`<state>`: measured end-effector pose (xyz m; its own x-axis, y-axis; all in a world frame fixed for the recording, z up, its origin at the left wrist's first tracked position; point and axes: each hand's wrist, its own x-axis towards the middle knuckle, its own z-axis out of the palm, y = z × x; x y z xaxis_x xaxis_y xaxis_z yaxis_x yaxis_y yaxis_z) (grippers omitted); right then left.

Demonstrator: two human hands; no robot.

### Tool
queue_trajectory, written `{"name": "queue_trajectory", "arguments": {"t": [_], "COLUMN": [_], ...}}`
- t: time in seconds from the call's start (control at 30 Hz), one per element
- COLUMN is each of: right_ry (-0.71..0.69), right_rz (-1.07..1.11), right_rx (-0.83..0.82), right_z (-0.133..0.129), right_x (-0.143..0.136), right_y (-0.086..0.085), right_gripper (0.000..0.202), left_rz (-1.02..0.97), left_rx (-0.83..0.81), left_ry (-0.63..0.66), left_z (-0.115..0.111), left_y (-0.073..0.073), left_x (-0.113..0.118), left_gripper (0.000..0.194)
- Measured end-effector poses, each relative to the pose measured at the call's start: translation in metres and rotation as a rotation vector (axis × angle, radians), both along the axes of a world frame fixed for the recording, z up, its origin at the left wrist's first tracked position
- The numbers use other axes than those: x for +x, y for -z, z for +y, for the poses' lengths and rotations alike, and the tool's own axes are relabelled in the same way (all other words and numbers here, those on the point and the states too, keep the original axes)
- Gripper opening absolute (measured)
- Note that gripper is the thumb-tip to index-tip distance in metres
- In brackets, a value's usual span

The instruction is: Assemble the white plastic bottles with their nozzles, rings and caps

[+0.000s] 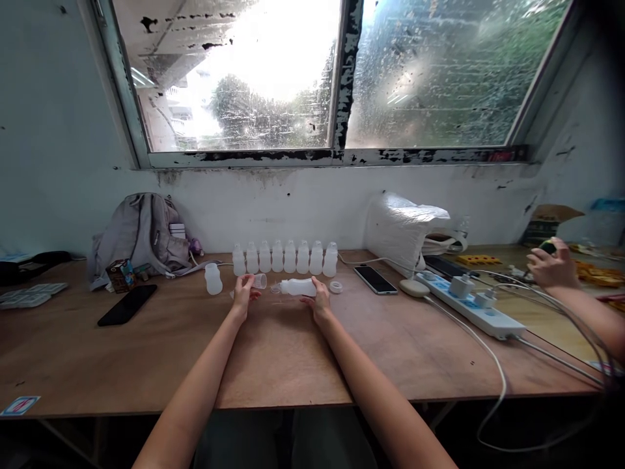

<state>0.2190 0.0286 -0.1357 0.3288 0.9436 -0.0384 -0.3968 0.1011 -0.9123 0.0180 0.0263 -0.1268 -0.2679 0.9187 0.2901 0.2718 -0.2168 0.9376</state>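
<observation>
My left hand has its fingers closed on a small clear cap, whose round rim faces right. With my right hand I grip a white translucent baby bottle by its base end. The bottle lies sideways just over the table, its nipple end pointing left toward the cap. Behind my hands, several capped baby bottles stand upright in a row. A bottle body with no visible nipple or cap stands left of my left hand. A white ring lies beside my right hand.
A phone and a power strip with cables are on the right. A dark phone, a small box and a grey backpack sit left. Another person's hand is at far right.
</observation>
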Motion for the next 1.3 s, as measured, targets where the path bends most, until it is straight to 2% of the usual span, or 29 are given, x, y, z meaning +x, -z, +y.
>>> {"name": "queue_trajectory", "arguments": {"t": [0.1, 0.27, 0.47, 0.63, 0.83, 1.07, 1.3], "right_ry": [-0.01, -0.039, -0.09, -0.126, -0.188, -0.338, -0.308], "right_rz": [0.019, 0.024, 0.001, -0.014, -0.041, -0.117, -0.235], "right_rx": [0.002, 0.015, 0.008, -0.017, -0.001, 0.021, 0.104], "right_z": [0.001, 0.002, 0.0, -0.003, -0.004, -0.007, -0.01], "right_x": [0.002, 0.003, 0.002, -0.001, -0.005, -0.008, -0.011], "right_y": [0.001, 0.002, 0.001, 0.0, 0.002, 0.006, 0.011], "right_gripper": [0.033, 0.037, 0.038, 0.035, 0.034, 0.028, 0.022], "left_rz": [-0.13, -0.243, -0.261, -0.218, -0.158, -0.108, -0.073], "left_rx": [-0.056, -0.136, -0.22, -0.214, -0.173, -0.123, -0.031], "left_ry": [0.115, 0.214, 0.261, 0.294, 0.302, 0.254, 0.169], "left_z": [-0.002, -0.007, -0.008, -0.009, -0.01, -0.014, -0.01], "left_y": [-0.001, 0.005, 0.011, 0.012, 0.015, 0.018, 0.025], "left_x": [0.001, 0.008, 0.017, 0.021, 0.025, 0.027, 0.027], "left_gripper": [0.037, 0.043, 0.044, 0.043, 0.039, 0.033, 0.031]}}
